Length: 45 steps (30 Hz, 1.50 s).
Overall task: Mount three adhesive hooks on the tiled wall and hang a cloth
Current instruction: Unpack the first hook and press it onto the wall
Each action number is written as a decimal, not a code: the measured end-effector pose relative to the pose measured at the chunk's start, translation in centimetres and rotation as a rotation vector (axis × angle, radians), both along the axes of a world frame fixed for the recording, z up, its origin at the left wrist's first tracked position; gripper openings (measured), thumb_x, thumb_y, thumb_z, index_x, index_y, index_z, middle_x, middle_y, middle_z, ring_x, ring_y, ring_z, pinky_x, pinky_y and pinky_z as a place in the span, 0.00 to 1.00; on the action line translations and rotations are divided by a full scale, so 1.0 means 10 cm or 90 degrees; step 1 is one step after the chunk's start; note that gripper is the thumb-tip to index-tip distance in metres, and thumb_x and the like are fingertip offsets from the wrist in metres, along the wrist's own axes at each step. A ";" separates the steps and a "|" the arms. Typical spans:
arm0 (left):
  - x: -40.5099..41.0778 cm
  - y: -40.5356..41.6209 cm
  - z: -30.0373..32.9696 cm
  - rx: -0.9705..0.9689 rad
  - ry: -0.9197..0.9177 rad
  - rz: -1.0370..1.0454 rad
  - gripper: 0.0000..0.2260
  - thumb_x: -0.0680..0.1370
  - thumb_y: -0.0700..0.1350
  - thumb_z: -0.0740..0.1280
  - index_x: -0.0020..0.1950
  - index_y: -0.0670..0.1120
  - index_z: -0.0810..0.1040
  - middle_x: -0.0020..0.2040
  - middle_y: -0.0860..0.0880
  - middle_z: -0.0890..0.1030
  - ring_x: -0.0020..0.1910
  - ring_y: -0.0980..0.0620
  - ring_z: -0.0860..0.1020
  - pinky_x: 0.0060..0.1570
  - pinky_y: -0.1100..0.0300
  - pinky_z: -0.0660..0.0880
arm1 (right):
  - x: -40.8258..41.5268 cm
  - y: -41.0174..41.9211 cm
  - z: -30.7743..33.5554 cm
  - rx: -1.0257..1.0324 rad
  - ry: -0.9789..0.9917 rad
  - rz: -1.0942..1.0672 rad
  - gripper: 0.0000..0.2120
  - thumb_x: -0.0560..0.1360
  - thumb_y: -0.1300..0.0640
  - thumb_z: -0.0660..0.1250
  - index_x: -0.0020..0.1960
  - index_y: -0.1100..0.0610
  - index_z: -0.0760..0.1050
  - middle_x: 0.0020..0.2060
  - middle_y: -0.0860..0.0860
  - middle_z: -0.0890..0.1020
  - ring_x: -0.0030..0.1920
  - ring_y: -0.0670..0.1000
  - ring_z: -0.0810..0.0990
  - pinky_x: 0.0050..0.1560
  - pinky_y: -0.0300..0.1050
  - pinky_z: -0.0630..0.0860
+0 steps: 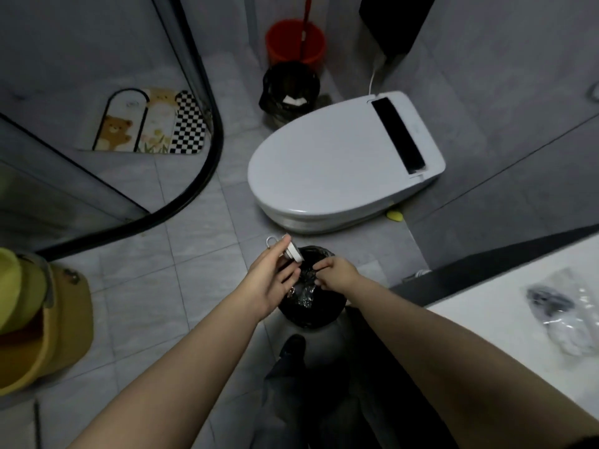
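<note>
My left hand (270,277) holds a round white adhesive hook (293,251) with a metal hook loop sticking out at its upper left. My right hand (337,273) is pinched over a small bin lined with a black bag (308,314) on the floor; a crumpled clear film (304,291) lies in the bin just under its fingers. Whether the right fingers still grip the film is unclear. The grey tiled wall (505,102) rises on the right.
A closed white toilet (337,163) stands ahead. Behind it are a second black-lined bin (290,92) and a red bucket (295,40). A curved glass shower enclosure (194,176) fills the left. Yellow basins (42,322) sit at lower left. A white counter (505,312) with a clear plastic bag (564,312) is at right.
</note>
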<state>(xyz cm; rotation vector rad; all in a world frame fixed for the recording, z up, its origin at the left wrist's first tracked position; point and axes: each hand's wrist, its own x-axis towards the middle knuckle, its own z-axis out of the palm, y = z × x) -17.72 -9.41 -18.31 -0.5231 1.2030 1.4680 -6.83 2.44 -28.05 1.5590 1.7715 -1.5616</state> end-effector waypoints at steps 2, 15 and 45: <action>-0.01 0.08 0.28 0.020 0.003 -0.013 0.11 0.77 0.50 0.70 0.54 0.45 0.76 0.46 0.47 0.78 0.47 0.52 0.80 0.45 0.62 0.76 | -0.07 0.06 0.34 0.000 0.045 -0.004 0.11 0.74 0.65 0.64 0.42 0.50 0.78 0.34 0.54 0.83 0.41 0.55 0.82 0.55 0.55 0.81; 0.24 0.83 2.30 0.235 0.081 -0.039 0.20 0.79 0.53 0.68 0.67 0.46 0.70 0.55 0.38 0.81 0.47 0.45 0.86 0.44 0.56 0.82 | 0.36 0.67 3.18 0.161 0.436 -0.150 0.13 0.72 0.63 0.69 0.55 0.53 0.80 0.43 0.54 0.84 0.46 0.50 0.83 0.58 0.51 0.80; 2.95 1.95 4.20 0.668 -0.127 -0.835 0.33 0.64 0.54 0.79 0.63 0.41 0.76 0.55 0.41 0.80 0.53 0.45 0.82 0.67 0.47 0.70 | 3.48 0.27 5.63 0.791 0.409 -0.484 0.04 0.73 0.56 0.74 0.48 0.52 0.84 0.44 0.50 0.86 0.46 0.45 0.84 0.48 0.39 0.79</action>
